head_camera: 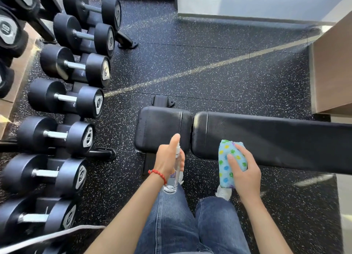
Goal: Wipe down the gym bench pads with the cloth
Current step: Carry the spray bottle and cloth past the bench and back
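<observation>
A black gym bench lies in front of me with a short seat pad (162,128) on the left and a long back pad (276,137) running off to the right. My left hand (168,158) grips a clear spray bottle (174,174), held upright above the near edge of the seat pad, index finger on its top. My right hand (244,171) holds a folded light-blue cloth (225,165) with coloured dots. The cloth is at the near left corner of the back pad; whether it touches the pad is unclear.
A rack of black dumbbells (72,99) lines the left side. Its foot (103,153) juts out near the seat pad. A wooden box (333,72) stands at the right behind the bench. The speckled rubber floor (209,67) stretches beyond. My jeans-clad legs (190,225) are below.
</observation>
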Tool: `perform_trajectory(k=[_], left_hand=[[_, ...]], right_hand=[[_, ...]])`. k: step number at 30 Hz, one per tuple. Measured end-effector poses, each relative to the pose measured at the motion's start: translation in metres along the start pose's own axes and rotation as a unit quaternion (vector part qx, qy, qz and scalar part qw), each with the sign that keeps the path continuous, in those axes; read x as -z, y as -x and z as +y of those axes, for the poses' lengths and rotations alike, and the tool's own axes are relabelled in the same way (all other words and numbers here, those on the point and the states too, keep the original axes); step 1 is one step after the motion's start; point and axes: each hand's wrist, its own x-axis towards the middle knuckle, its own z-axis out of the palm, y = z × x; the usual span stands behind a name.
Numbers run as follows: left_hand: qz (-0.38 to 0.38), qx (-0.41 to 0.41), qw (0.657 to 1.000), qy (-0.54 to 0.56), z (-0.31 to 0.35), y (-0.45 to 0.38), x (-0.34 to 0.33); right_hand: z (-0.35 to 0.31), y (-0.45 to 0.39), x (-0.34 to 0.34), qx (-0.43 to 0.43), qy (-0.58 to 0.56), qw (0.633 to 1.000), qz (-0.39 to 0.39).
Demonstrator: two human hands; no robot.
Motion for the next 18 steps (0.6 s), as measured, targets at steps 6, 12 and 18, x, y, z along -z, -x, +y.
perform_trajectory(k=[6,12,18], left_hand=[[-0.019,-0.019,1.000,-0.002,-0.005,0.021,-0.082],[0.006,-0.013,0.999,0.031,-0.006,0.037,-0.170],[0.024,-0.007,0.999,0.019,-0.013,0.049,-0.238]], right_hand=[[0.017,-0.016,0.074,-0.005,0.003,1.000,0.008],[0.034,-0.030,0.168,0.000,0.017,1.000,0.008],[0.054,-0.044,0.237,-0.009,0.031,0.999,0.024]])
